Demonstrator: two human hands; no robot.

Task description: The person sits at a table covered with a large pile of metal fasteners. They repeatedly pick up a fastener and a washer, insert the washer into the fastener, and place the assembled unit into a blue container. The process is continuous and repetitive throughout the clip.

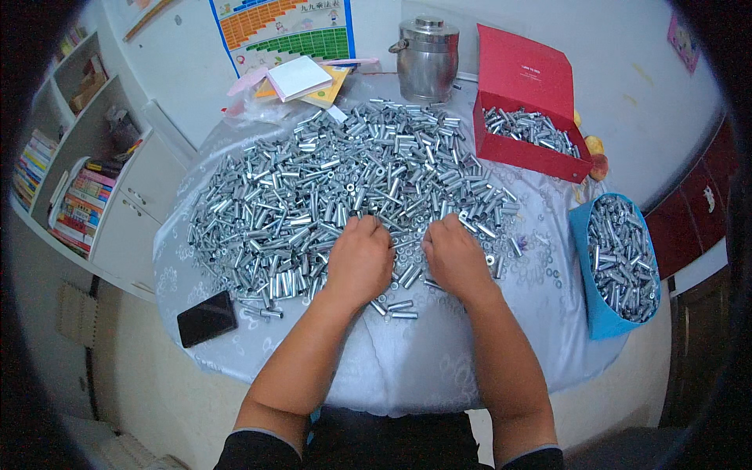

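Observation:
A wide heap of silvery metal tubes [313, 176], with small washers [540, 251] scattered among and beside them, spreads over the table. My left hand [360, 262] rests at the near part of the heap, its fingers curled and closed. A short gap to the right, my right hand [457, 254] is closed too, thumb and fingers pinched together. Whatever either hand holds is hidden by the fingers. Several loose tubes [403, 305] lie on the cloth between my wrists.
A red box [521, 153] with its lid up holds more tubes at the back right. Nearer, a blue fabric bin [583, 258] is full of them. A black phone [207, 319] lies front left. Behind the heap stand a steel pot [428, 63] and papers [300, 77].

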